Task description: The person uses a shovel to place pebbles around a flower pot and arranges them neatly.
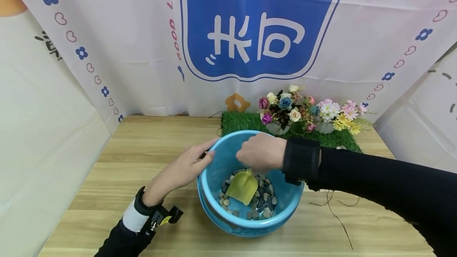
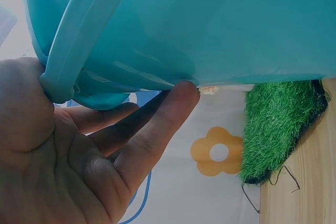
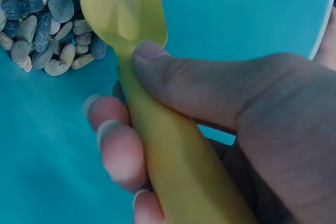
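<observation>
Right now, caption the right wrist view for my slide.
A right hand grips a yellow scoop, pebbles lying near its blade in a blue bucket.

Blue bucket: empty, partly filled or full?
Partly filled: in the blue bucket, pebbles cover only some of the bottom, well below the rim.

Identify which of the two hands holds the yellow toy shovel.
The right hand: it grips the yellow toy shovel by its handle, whereas the left hand only touches the blue bucket.
</observation>
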`<state>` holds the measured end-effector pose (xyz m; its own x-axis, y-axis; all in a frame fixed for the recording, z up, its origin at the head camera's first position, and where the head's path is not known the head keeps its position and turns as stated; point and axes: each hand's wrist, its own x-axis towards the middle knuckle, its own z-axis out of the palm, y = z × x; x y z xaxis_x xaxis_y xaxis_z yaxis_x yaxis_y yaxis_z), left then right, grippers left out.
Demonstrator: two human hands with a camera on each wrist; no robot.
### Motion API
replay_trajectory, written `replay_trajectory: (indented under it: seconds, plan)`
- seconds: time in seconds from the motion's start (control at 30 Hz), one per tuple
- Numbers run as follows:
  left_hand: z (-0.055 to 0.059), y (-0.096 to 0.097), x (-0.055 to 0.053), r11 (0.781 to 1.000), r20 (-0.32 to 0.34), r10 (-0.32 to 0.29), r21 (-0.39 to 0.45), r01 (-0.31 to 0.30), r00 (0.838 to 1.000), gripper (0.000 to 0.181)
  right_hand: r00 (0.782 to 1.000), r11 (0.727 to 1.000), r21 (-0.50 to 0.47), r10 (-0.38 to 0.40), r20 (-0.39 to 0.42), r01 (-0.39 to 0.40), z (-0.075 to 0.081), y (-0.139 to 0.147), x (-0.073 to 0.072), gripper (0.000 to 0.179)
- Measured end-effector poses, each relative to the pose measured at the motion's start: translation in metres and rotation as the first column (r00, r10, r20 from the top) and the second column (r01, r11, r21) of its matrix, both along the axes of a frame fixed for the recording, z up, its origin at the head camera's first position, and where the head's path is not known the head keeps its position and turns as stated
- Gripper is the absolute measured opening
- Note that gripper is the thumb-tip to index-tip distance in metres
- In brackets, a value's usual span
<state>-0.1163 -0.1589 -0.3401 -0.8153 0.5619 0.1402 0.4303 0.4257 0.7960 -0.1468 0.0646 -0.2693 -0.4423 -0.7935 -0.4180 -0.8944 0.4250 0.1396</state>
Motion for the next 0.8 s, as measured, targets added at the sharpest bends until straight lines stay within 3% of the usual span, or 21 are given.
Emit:
replay_trajectory:
  seconds: [0.17, 0.43, 0.8]
  plan:
    - [0.0, 0.001, 0.001, 1.0, 0.006, 0.002, -0.003, -0.002, 1.0, 0.046, 1.0, 1.0, 0.026, -0.003, 0.018, 0.002, -0.007, -0.003, -0.006, 0.02]
    - [-0.001, 0.001, 0.0, 1.0, 0.007, -0.004, 0.015, 0.004, 1.0, 0.045, 0.999, 0.998, 0.05, 0.045, -0.016, -0.044, -0.018, -0.006, -0.011, 0.024]
    - [-0.001, 0.001, 0.001, 1.0, 0.025, 0.001, 0.03, -0.001, 1.0, 0.045, 0.996, 0.992, 0.087, 0.092, -0.003, -0.092, -0.026, -0.006, -0.011, 0.019]
